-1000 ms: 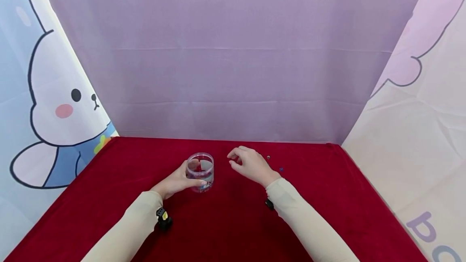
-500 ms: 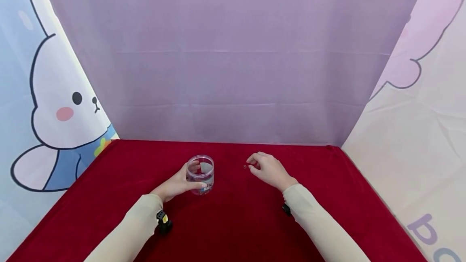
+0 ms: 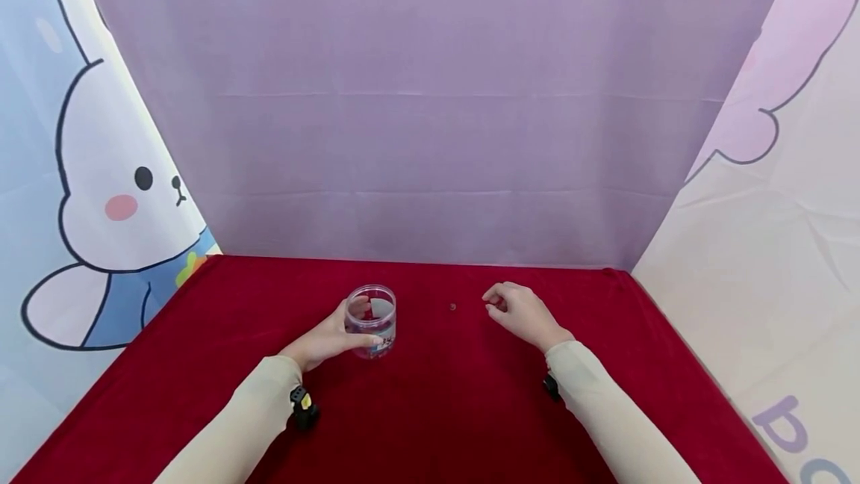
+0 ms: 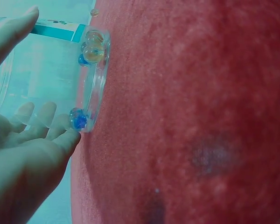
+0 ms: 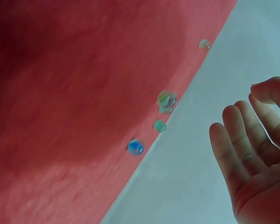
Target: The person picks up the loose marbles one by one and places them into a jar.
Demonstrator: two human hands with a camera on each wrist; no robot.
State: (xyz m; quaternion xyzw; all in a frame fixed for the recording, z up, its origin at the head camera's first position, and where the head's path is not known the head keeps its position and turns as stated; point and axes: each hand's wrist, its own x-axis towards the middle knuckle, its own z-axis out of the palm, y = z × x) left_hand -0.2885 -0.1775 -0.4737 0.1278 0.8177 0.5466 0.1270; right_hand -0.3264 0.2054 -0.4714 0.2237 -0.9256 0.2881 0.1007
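A clear plastic jar (image 3: 371, 320) without a lid stands upright on the red cloth, with my left hand (image 3: 329, 338) holding its side, thumb in front and fingers behind. Several glass marbles, among them a blue marble (image 4: 79, 121) and a yellowish marble (image 4: 94, 52), lie at its bottom. My right hand (image 3: 524, 314) hovers over the cloth, fingers loosely bent and nothing in them. To the left of it lies a small marble (image 3: 453, 307). In the right wrist view several marbles sit on the cloth, including a blue marble (image 5: 135, 147) and a green marble (image 5: 159, 125).
Red cloth (image 3: 430, 409) covers the table. A plain purple curtain (image 3: 416, 110) rises behind its back edge. Printed fabric panels stand at both sides, the left panel (image 3: 101, 170) with a cartoon animal.
My right hand has moved to the right, uncovering a marble between it and the jar. Two marbles seen earlier to its right no longer show in the head view. The left hand stays put.
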